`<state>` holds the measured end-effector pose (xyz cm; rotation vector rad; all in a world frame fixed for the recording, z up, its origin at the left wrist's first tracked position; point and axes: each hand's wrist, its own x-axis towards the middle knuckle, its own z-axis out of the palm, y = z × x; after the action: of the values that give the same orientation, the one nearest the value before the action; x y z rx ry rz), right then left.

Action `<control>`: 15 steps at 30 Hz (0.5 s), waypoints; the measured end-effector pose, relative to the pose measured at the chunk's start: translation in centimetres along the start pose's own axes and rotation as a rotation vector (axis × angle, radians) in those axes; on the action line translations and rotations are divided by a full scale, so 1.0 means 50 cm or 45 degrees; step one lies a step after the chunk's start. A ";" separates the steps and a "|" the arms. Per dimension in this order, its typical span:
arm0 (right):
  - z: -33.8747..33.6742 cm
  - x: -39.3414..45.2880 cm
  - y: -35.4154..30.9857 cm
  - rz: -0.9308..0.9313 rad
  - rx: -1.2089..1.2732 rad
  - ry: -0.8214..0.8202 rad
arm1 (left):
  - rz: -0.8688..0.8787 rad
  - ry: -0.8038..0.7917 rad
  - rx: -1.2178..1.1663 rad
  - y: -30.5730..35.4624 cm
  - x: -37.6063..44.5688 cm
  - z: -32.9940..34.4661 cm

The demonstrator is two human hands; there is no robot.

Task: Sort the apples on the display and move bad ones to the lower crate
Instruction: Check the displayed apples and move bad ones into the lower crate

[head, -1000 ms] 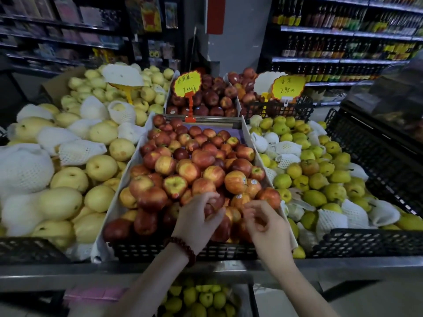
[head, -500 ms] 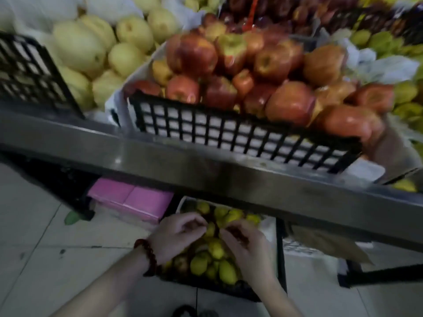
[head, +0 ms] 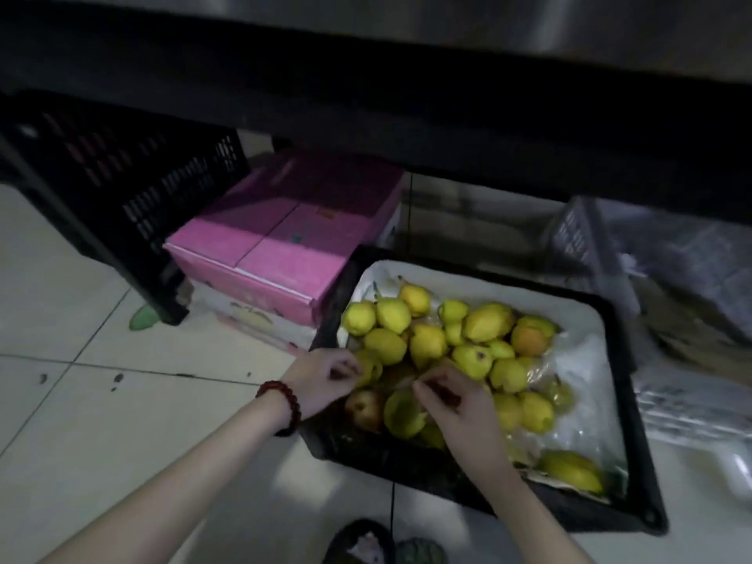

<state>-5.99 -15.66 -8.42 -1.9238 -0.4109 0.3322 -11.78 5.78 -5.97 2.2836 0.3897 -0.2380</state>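
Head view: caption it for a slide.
Both hands, left and right, reach into the lower crate of yellow-green fruit.

**Bare forearms, 1 beaded bracelet**

Showing 2 bare forearms with no sleeves reaching into view. Wearing 1 bracelet (head: pixel 280 407) of round dark red beads, sitting snug around the wrist of the left hand (head: pixel 325 378). Wearing nothing visible on the right hand (head: pixel 455 405) or its wrist.
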 end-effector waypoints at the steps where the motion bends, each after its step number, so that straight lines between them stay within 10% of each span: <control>1: 0.000 -0.008 0.016 -0.008 0.016 0.016 | 0.009 0.017 0.064 -0.012 0.000 0.017; 15: -0.067 -0.051 0.060 0.043 0.079 0.140 | 0.614 -0.713 1.973 -0.009 0.135 0.115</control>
<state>-6.50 -20.60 -9.86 -1.8800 -0.2926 0.2571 -5.90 3.16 -12.09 3.4110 -0.9927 -1.1966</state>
